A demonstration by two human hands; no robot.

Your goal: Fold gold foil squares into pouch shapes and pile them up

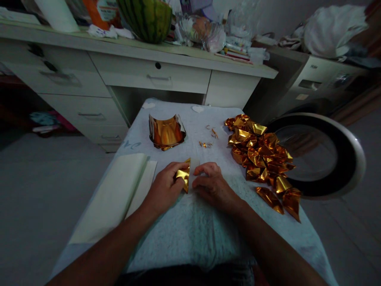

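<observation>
My left hand (168,186) holds a small folded gold foil piece (183,175) over the middle of the cloth-covered table (208,242). Just right of it is my right hand (212,184), its thumb and fingers curved and slightly apart, nothing visible between them. A pale, nearly see-through strip lies between the hands. Behind them stands a curved stack of gold foil sheets (167,133). On the right is a heap of folded gold foil pieces (258,151). Small gold scraps (205,144) lie between stack and heap.
Pale paper sheets (110,194) lie along the table's left side. Behind is a white desk (184,75) with drawers, bearing a watermelon (145,20) and plastic bags. At the right, a washing machine's open round door (354,155) stands close to the heap.
</observation>
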